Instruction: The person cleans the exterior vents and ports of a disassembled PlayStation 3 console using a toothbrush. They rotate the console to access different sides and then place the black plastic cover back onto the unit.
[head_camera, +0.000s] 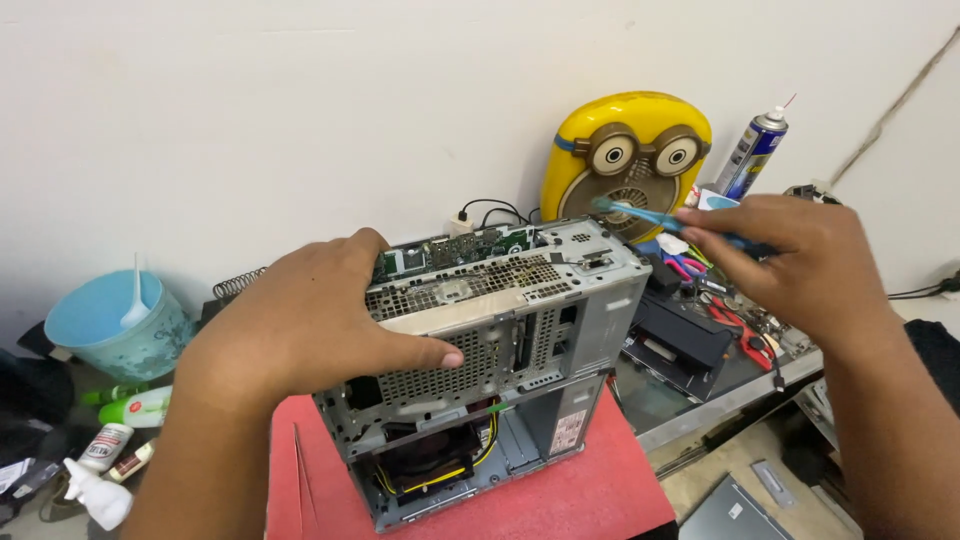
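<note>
A blue-and-silver spray can (753, 152) stands by the wall.

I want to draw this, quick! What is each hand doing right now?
Left hand: open, pressed flat on the grey computer case.
Right hand: closed, holding a blue toothbrush.
</note>
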